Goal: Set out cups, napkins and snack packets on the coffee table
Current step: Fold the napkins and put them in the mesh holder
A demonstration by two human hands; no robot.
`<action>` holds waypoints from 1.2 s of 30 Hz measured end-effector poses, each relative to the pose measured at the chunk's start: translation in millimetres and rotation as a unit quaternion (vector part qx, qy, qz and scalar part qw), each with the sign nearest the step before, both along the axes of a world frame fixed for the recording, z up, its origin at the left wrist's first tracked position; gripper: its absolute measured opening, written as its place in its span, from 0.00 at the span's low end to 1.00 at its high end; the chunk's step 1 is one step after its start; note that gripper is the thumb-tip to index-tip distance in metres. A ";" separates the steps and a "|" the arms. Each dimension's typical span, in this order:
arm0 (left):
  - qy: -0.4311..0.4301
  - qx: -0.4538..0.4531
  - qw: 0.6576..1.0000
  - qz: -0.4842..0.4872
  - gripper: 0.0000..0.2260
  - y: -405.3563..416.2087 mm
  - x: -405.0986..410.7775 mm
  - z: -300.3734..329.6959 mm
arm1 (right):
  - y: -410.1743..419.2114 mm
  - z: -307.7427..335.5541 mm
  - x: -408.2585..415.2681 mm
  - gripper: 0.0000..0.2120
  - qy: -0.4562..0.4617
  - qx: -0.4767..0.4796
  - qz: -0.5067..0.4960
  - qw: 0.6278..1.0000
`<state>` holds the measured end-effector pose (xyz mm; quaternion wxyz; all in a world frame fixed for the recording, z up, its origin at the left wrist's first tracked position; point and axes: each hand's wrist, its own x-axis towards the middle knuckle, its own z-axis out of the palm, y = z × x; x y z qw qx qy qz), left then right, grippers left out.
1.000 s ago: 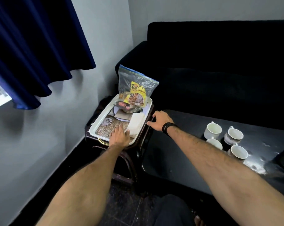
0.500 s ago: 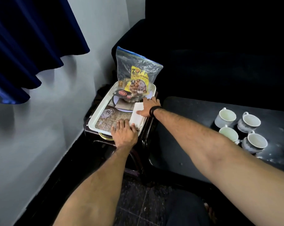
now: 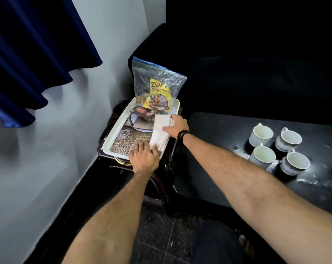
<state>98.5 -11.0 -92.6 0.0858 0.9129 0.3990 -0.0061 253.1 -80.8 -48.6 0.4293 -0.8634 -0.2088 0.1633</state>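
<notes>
A white tray (image 3: 112, 141) rests on a small dark side table. A stack of white napkins (image 3: 159, 130) lies along the tray's right side. My right hand (image 3: 177, 125) grips the far end of that stack, thumb on top. My left hand (image 3: 145, 157) lies flat on the tray's near edge, fingers touching the near end of the napkins. A clear zip bag of snack packets (image 3: 155, 88) stands upright at the tray's far end. Several white cups (image 3: 279, 147) stand grouped on the black coffee table (image 3: 214, 134) to the right.
A black sofa (image 3: 256, 63) runs behind the coffee table. A grey wall (image 3: 47, 149) and a blue curtain (image 3: 28, 44) close off the left. A small glass lid (image 3: 124, 133) and a woven mat lie in the tray. Dark tiled floor lies below.
My right hand moved from the tray's right rim onto the napkin stack and closed on its far end. My left hand shifted slightly right to the stack's near end. The camera came closer.
</notes>
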 end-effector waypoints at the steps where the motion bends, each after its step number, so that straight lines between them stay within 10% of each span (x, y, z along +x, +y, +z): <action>1: -0.004 -0.007 1.000 -0.008 0.32 -2.1 0.0 3.8 | -9.5 8.5 4.4 0.14 0.017 0.041 -0.024 0.999; 6: -0.075 -0.065 0.994 0.033 0.37 -6.4 4.0 18.6 | -52.9 47.5 35.0 0.19 0.043 0.135 -0.078 0.987; 16: -0.197 -0.083 0.960 -0.179 0.33 -163.0 78.4 47.0 | -276.3 85.9 78.7 0.17 -0.002 0.146 -0.230 0.962; 28: -0.150 -0.104 0.906 -0.381 0.18 -357.2 82.7 8.1 | -500.1 35.6 56.5 0.14 -0.023 -0.018 -0.354 0.935; 36: -0.027 -0.111 0.890 -0.442 0.28 -409.9 92.0 -49.2 | -524.9 -33.3 44.3 0.19 0.039 -0.093 -0.311 0.945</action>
